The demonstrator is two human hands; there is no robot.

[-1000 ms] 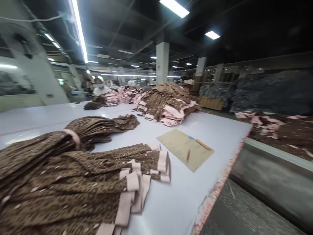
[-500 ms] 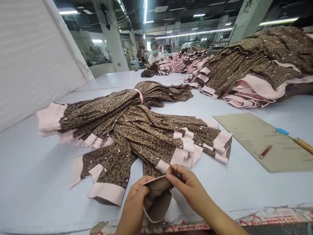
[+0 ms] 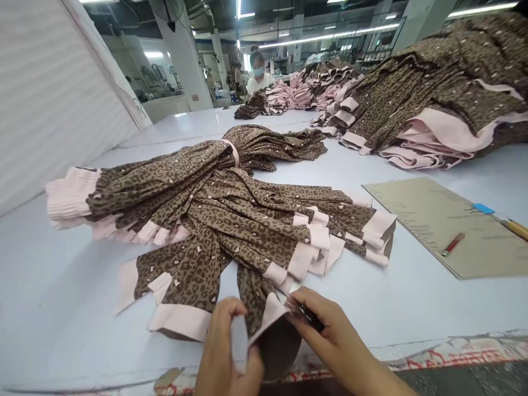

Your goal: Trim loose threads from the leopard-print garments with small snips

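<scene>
My right hand (image 3: 319,324) is closed around small dark thread snips (image 3: 307,314), which its fingers partly hide. Its fingertips are at the edge of a pale pink cuff (image 3: 274,311) on a leopard-print sleeve piece (image 3: 251,291). The cuff gapes towards me and shows its dark inside. On the cuff's left side is my left hand (image 3: 229,346), thumb and fingers apart, the thumb near the cuff's edge. Beyond both hands lies a bundle of leopard-print pieces (image 3: 173,176) with pink ends, tied by a pink band (image 3: 231,151).
A brown card sheet (image 3: 437,220) lies at right, with a red pen-like item (image 3: 454,243) and a yellow-handled tool (image 3: 515,226) on it. Larger garment heaps (image 3: 437,82) stand behind. A masked person (image 3: 258,77) is across the table. White cloth (image 3: 53,99) hangs at left.
My left hand has opened from its pinch on the cuff. The cuff has turned, now showing its pink outer face, and the right hand has shifted slightly right and down.
</scene>
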